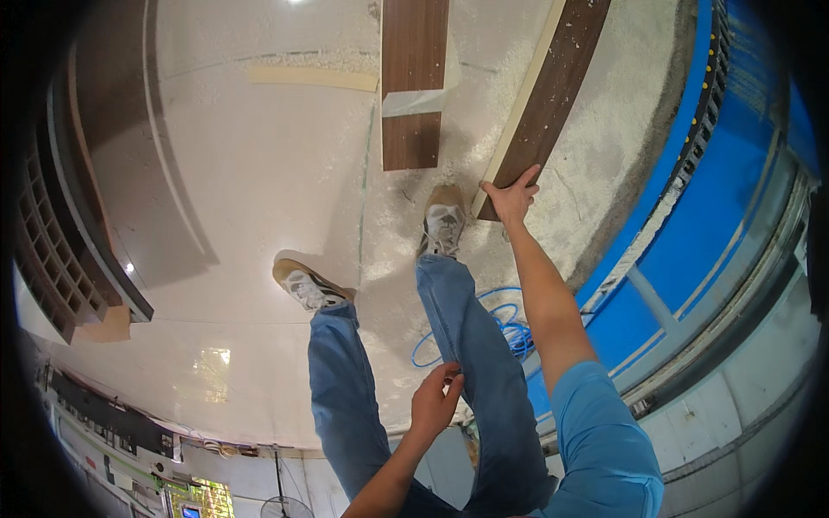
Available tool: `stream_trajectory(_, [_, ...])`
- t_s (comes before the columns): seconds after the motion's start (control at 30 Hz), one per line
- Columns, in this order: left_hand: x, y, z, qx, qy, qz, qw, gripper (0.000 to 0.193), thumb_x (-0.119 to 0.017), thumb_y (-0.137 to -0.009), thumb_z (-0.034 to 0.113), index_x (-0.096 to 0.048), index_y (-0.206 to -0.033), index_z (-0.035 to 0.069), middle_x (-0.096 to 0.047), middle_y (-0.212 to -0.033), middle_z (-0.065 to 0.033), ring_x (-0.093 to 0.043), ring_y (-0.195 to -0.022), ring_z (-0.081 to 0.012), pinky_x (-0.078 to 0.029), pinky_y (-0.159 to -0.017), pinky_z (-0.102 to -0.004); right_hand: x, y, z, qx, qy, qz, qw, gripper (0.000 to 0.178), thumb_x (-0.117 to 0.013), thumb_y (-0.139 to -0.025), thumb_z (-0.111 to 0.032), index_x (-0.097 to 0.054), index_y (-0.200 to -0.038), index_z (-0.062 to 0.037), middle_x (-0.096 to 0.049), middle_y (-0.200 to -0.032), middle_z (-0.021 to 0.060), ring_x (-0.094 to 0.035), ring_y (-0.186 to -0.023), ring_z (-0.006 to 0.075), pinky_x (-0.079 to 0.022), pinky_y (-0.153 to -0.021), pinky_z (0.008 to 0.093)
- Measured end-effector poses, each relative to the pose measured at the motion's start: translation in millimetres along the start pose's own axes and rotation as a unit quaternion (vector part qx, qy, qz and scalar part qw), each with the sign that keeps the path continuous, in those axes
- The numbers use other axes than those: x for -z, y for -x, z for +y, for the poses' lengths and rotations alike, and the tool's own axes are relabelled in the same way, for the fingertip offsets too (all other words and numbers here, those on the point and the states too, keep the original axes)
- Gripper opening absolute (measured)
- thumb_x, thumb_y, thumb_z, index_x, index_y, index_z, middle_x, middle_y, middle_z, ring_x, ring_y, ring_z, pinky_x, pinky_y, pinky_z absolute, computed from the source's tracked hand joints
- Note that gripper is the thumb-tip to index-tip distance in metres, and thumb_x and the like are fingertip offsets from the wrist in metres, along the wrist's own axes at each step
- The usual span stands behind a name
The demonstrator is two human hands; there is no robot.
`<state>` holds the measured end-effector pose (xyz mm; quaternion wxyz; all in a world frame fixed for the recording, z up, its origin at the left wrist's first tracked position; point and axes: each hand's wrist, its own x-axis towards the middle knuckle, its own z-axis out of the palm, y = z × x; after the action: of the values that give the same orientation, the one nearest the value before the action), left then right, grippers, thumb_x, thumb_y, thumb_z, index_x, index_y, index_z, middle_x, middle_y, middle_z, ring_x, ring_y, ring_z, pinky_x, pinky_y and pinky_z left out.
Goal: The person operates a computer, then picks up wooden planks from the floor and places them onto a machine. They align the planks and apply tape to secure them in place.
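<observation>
My right hand [511, 200] grips the near end of a long dark-brown wood-grain board [557, 91] with a pale side edge. Its thumb reaches to the pale edge and its fingers lie over the brown face. My left hand [434, 404] is beside my right knee with curled fingers. Whether it pinches the jeans or something small is hidden. Left of the held board, a second brown board [413, 56] lies beyond my shoes, with a whitish strip [413, 104] across it. A narrow pale strip [315, 78] lies to its left.
Pale shavings [471, 112] are scattered over the light floor. A coiled blue hose [515, 335] lies by my right leg. Along the right stands a blue metal structure [665, 224]. Dark panels and a lattice frame [56, 246] stand at the left. A fan [287, 508] is at the lower edge.
</observation>
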<state>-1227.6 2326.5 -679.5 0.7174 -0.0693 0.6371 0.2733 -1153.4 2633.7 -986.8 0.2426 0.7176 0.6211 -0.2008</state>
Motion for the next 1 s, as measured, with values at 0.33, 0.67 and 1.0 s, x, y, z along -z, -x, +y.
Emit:
stream_trajectory(0.33, [10.7, -9.9, -43.9, 0.046, -0.083, -0.002, 0.996, 0.036, -0.061, -0.100, 0.034, -0.064, -0.125, 0.008, -0.074, -0.108, -0.0161, -0.072, -0.100, -0.0295, -0.055, -0.086, -0.0388, 28.8, 5.8, 25.9, 0.034, -0.013, -0.111, 0.993, 0.130, -0.084, -0.073, -0.051, 0.001, -0.162, -0.0095, -0.019, -0.155, 0.0413, -0.041, -0.134, 0.0594, -0.045, -0.106, 0.0582])
stream_trajectory(0.67, [94.3, 84.8, 60.2, -0.029, -0.139, 0.167, 0.976, 0.038, -0.061, -0.099, 0.036, -0.066, -0.118, 0.004, -0.074, -0.102, -0.0137, -0.071, -0.095, -0.0261, -0.055, -0.084, -0.0378, 150.6, 178.4, 81.4, 0.118, -0.048, -0.278, 0.952, 0.065, -0.071, -0.084, -0.044, -0.062, -0.130, 0.0014, -0.066, -0.126, 0.0260, -0.063, -0.120, 0.0396, -0.049, -0.102, 0.0448])
stream_trajectory(1.0, [171.6, 184.8, 278.6, -0.151, 0.272, 0.227, 0.923, 0.035, -0.058, -0.103, 0.034, -0.062, -0.125, 0.006, -0.069, -0.112, -0.0109, -0.066, -0.095, -0.0185, -0.053, -0.083, -0.0345, 394.9, 151.2, -21.6, 0.095, -0.207, -0.227, 0.947, 0.029, -0.069, -0.092, -0.030, -0.072, -0.108, -0.0059, -0.071, -0.086, 0.0048, -0.066, -0.072, 0.0149, -0.053, -0.059, 0.0315])
